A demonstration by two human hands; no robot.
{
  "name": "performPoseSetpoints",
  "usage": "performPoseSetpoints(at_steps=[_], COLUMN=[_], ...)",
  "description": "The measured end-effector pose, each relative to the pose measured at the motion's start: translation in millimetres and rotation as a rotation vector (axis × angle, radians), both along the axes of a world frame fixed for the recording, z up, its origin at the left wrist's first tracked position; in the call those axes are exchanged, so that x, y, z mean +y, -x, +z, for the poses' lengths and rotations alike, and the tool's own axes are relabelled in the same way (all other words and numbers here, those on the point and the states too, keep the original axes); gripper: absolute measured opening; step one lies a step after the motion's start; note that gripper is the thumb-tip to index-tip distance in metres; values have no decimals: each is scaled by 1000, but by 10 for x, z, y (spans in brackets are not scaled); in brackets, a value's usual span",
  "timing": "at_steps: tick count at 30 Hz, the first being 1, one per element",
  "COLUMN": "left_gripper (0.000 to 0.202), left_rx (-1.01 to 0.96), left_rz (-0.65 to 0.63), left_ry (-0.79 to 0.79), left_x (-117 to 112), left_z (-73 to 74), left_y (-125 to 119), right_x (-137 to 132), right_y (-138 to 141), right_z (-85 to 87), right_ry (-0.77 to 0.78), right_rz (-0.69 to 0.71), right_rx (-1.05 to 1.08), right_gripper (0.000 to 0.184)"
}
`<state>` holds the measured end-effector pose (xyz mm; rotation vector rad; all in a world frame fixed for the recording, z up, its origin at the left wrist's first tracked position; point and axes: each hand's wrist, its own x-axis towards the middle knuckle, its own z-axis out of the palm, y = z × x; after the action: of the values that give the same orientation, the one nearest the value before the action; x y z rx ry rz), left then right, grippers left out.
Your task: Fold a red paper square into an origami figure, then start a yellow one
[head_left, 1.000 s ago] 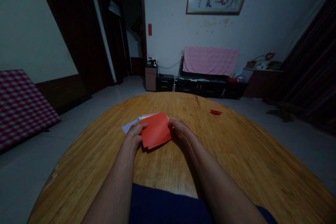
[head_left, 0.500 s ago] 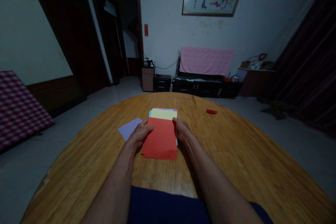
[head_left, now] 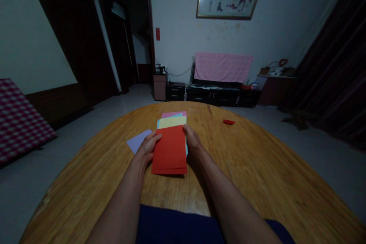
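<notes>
Between my hands is a stack of coloured paper (head_left: 169,148), red sheets on top, with yellow, light blue and pink sheets sticking out past the far edge. My left hand (head_left: 148,146) grips its left side, thumb lying on the red sheet. My right hand (head_left: 193,139) holds the right edge near the far corner, thumb on top; its other fingers are mostly hidden. A purple sheet of paper (head_left: 137,141) lies flat on the table, just beyond and left of my left hand, which covers part of it.
The round wooden table (head_left: 251,175) spreads around my arms. A small red folded piece (head_left: 228,122) rests toward its far right. Past the table stand a low black cabinet (head_left: 200,94) and a screen draped with a pink cloth (head_left: 223,67). A checked cloth (head_left: 21,122) hangs at the left.
The stack and both hands have shifted slightly left. More of the pink and blue sheets shows at the far edge of the stack.
</notes>
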<state>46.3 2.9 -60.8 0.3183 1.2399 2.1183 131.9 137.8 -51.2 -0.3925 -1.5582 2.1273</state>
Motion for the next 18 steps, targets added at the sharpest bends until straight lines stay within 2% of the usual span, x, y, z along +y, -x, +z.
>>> performPoseSetpoints(at_steps=[4, 9, 18], left_gripper=[27, 30, 27], left_rx=[-170, -343, -199], left_rz=[21, -2, -3], left_ry=[-19, 93, 9], left_x=[-6, -17, -15], left_z=[-17, -21, -126], left_y=[71, 99, 129], right_x=[-31, 9, -70], right_y=[58, 94, 35], right_z=[10, -23, -2], right_ry=[203, 264, 256], right_rz=[138, 163, 98], right_rx=[102, 83, 6], right_gripper=[45, 38, 39])
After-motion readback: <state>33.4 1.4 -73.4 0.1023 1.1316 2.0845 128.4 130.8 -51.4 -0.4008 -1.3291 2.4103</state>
